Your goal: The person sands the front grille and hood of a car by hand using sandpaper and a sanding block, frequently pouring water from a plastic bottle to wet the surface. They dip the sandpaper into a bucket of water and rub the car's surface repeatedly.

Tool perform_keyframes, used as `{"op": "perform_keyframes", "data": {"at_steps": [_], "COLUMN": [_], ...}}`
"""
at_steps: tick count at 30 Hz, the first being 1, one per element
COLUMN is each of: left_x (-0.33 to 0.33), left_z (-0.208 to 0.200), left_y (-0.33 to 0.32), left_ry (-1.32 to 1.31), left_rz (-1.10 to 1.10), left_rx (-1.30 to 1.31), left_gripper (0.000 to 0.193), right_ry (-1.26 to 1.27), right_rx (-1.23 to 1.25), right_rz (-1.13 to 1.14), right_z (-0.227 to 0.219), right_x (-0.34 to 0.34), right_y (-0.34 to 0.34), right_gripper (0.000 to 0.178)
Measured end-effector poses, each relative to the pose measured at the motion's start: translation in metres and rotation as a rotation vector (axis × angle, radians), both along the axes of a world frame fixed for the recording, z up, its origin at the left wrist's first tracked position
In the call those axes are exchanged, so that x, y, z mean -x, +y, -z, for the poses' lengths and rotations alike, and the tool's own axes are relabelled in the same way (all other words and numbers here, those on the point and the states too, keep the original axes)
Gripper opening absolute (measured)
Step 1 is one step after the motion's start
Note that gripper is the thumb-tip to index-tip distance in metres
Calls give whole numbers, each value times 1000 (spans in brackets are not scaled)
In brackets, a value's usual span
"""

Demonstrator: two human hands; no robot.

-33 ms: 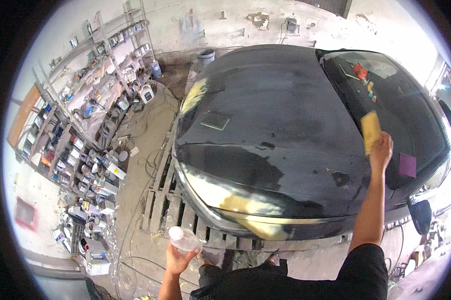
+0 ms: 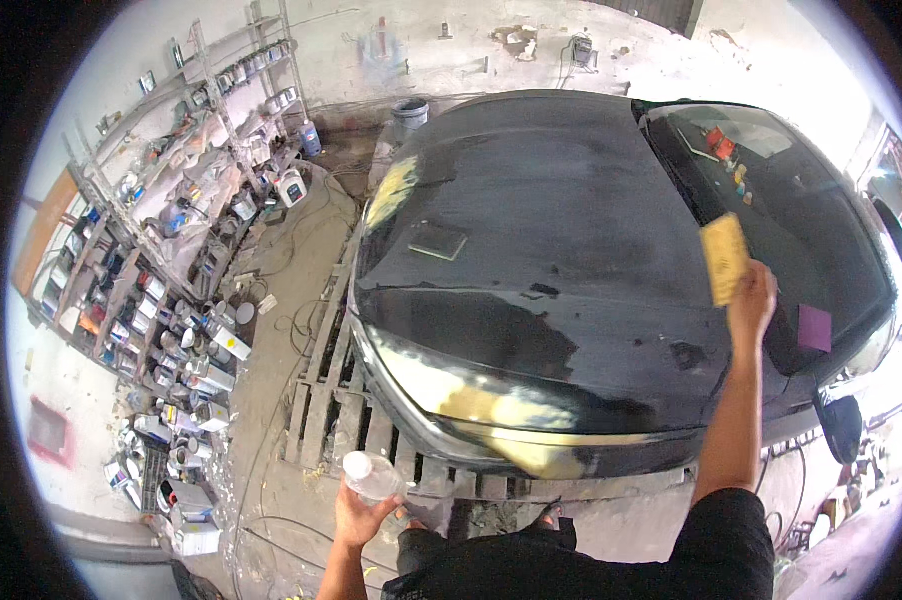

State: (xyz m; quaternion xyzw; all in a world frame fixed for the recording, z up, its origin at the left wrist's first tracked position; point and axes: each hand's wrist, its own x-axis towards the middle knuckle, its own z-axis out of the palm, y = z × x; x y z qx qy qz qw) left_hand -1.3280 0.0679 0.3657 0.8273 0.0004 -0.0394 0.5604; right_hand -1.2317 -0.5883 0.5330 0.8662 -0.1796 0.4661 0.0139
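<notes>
My right hand pinches a yellow rectangular sheet that looks like sandpaper. It is over the rear edge of the dark car hood, close to the base of the windshield. Low in front of my body, my left hand grips a clear plastic bottle with a white cap. The hood is dull grey-black, with shinier dark patches towards the front. Yellowish filler shows along the car's near front fender. A flat rectangular pad lies on the hood's front part.
A purple square sheet rests on the windshield, and the side mirror juts out below it. Wooden pallet slats lie beside the bumper. Cluttered shelves and several cans line the left wall. Hoses cross the floor.
My right hand has shifted a little left with the yellow sheet, away from the windshield's base and over the hood. The left hand with the bottle has barely moved.
</notes>
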Motion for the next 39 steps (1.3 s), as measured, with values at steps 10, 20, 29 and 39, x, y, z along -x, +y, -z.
{"op": "perform_keyframes", "data": {"at_steps": [10,20,29,39], "left_x": [-93,-194,-314,-433], "left_z": [-42,-50,-33,-66], "left_y": [164,237,313,421], "left_ry": [29,210,198,15], "left_rz": [135,258,107,-93], "left_rx": [208,830,678,225], "left_gripper": [68,71,81,87], "right_ry": [-93,574,637,998], "right_rx": [-1670,-1884,-844,-381], "right_rz": [-932,-1136,-485,-82], "right_z": [74,146,143,157], "right_x": [-96,-153,-296,-384], "right_y": [448,618,584,420], "right_gripper": [38,27,31,85]}}
